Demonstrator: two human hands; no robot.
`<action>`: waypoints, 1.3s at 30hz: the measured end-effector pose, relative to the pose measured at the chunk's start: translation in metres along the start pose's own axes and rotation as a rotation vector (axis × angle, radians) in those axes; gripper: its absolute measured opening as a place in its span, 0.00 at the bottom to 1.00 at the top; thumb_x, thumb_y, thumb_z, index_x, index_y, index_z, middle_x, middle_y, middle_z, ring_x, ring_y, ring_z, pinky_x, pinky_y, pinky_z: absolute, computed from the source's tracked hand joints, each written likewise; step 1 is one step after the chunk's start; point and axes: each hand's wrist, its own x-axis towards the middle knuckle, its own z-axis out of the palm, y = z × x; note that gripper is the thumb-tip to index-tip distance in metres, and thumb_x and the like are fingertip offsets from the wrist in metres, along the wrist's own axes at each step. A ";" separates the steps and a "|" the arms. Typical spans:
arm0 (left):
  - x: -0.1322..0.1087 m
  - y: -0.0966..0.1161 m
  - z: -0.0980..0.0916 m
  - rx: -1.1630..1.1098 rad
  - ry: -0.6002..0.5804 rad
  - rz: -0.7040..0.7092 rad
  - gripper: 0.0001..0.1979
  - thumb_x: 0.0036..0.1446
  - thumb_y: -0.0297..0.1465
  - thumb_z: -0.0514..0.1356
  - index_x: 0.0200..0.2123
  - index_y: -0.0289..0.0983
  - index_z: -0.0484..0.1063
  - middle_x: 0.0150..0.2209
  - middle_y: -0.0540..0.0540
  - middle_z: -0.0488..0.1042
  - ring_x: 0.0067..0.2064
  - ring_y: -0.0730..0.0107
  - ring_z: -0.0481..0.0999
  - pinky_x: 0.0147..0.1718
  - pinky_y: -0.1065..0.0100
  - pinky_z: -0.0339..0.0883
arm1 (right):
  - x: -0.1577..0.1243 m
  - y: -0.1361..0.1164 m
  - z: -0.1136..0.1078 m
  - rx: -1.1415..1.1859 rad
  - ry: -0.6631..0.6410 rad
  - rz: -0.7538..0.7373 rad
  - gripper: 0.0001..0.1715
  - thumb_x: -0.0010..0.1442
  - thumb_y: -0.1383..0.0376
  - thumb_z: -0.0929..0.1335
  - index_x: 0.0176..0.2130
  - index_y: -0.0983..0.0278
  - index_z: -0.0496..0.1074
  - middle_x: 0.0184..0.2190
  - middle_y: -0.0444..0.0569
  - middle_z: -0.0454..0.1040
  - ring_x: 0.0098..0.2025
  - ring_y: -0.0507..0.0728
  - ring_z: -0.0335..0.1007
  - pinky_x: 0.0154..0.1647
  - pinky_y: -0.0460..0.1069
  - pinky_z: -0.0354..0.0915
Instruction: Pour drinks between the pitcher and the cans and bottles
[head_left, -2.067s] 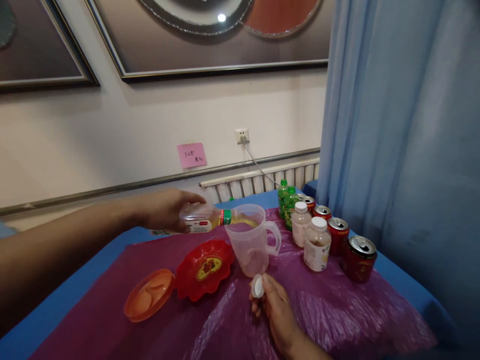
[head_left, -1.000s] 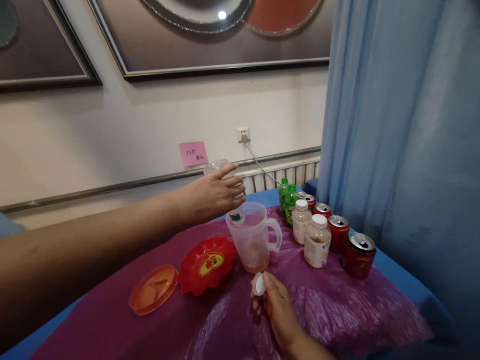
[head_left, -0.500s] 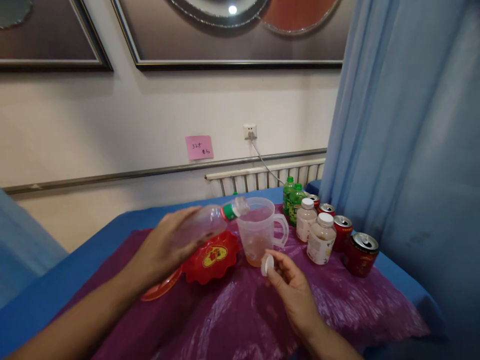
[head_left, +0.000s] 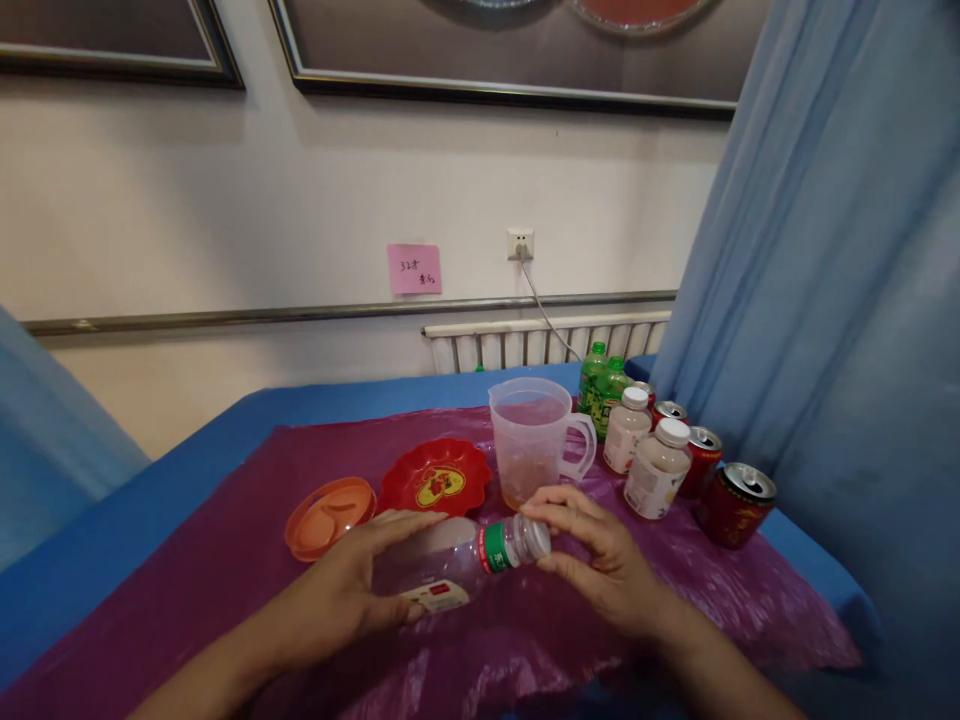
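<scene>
My left hand is wrapped round the body of a clear plastic bottle with a green and red band. The bottle lies nearly level in the air, its neck to the right. The fingers of my right hand pinch the white cap at the bottle's mouth. Just behind the cap stands a translucent measuring jug with a little amber liquid at its bottom. A red scalloped plate and an orange divided dish are behind and left of the bottle.
At the right stand two white-capped jars, green bottles and several red cans. A purple plastic sheet covers much of the blue table. Blue curtains hang on both sides.
The bottle has moved down and right, away from the jug's rim. My right hand has brought the cap onto the bottle's mouth. The view has shifted slightly, and the orange dish is less covered.
</scene>
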 end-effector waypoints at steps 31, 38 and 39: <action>-0.033 -0.045 0.032 0.129 0.117 0.046 0.32 0.53 0.48 0.69 0.61 0.53 0.70 0.64 0.44 0.71 0.65 0.43 0.67 0.65 0.39 0.56 | -0.009 -0.011 0.014 -0.143 -0.113 0.029 0.21 0.66 0.65 0.69 0.58 0.53 0.72 0.52 0.51 0.74 0.54 0.59 0.72 0.54 0.53 0.68; -0.027 -0.057 0.027 -0.528 -0.286 -0.091 0.38 0.39 0.43 0.75 0.57 0.49 0.73 0.54 0.49 0.79 0.54 0.51 0.77 0.53 0.55 0.71 | -0.014 -0.022 0.004 -0.045 -0.157 0.018 0.22 0.66 0.67 0.68 0.58 0.50 0.73 0.53 0.51 0.75 0.54 0.60 0.73 0.54 0.55 0.70; -0.025 -0.058 0.028 -0.642 -0.364 -0.108 0.36 0.38 0.42 0.75 0.54 0.47 0.76 0.50 0.50 0.81 0.50 0.55 0.79 0.49 0.60 0.73 | -0.014 -0.023 0.002 -0.003 -0.146 0.026 0.21 0.66 0.66 0.68 0.57 0.50 0.74 0.53 0.51 0.75 0.54 0.60 0.73 0.54 0.56 0.70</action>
